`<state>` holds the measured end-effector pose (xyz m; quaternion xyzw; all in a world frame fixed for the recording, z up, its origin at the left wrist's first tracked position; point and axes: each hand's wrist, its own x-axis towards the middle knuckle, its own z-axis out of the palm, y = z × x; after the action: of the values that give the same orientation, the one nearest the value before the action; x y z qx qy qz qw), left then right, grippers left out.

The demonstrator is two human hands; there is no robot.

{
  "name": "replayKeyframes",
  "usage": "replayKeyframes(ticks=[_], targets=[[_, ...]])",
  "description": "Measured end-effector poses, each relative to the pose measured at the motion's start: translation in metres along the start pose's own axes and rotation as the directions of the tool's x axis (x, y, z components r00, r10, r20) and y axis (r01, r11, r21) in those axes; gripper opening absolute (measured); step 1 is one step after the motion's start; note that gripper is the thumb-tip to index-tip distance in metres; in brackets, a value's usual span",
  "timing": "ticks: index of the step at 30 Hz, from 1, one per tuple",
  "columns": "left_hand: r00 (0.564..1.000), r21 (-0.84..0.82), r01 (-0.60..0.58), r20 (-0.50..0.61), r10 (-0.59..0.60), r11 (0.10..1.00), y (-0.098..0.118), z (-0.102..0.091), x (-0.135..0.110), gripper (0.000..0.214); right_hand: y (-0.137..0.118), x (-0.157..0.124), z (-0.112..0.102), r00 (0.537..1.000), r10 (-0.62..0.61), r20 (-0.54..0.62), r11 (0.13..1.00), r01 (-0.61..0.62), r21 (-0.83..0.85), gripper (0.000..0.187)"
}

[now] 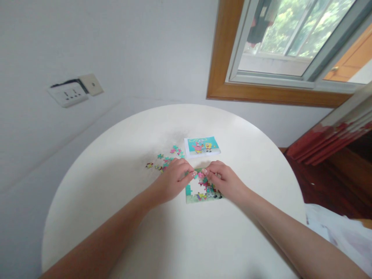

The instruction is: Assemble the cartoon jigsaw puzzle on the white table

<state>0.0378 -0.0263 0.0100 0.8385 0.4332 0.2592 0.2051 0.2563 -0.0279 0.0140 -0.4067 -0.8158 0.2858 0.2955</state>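
Observation:
A small, partly assembled jigsaw puzzle (200, 192) lies on the round white table (174, 240). My left hand (173, 180) and my right hand (223, 180) meet over its top edge, fingertips pinched together on a small pink puzzle piece (200, 175) between them. The right hand covers the puzzle's right side. Several loose puzzle pieces (165, 159) lie scattered just left of my left hand. A picture card (202, 146) with two cartoon figures sits just beyond the hands.
The table stands against a white wall with a power socket (69, 94) at the left. A wood-framed window (279, 58) is at the upper right. Red fabric (328, 141) lies at the right.

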Motion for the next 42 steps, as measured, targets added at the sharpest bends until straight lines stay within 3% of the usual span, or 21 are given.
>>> replayKeyframes(ticks=[7,13,19,42], targets=[[0.999,0.121,0.004,-0.046,0.002,0.993,-0.006,0.001,-0.002,0.018,0.007,0.001,-0.006,0.998,0.04,-0.052,0.994,-0.046,-0.102,0.028],[0.998,0.167,0.004,-0.06,0.006,0.986,-0.007,0.004,-0.002,0.016,0.01,0.002,-0.017,0.996,0.062,0.058,0.979,-0.05,-0.197,0.018],[0.998,0.187,0.018,-0.055,-0.008,0.982,-0.008,0.005,0.0,0.015,0.016,-0.001,-0.015,0.996,0.033,0.087,0.973,-0.012,-0.229,0.025],[0.995,0.14,-0.038,-0.081,0.049,0.989,-0.005,0.006,-0.002,0.014,0.014,-0.001,-0.009,0.992,-0.057,0.112,0.981,0.076,-0.18,0.023]])
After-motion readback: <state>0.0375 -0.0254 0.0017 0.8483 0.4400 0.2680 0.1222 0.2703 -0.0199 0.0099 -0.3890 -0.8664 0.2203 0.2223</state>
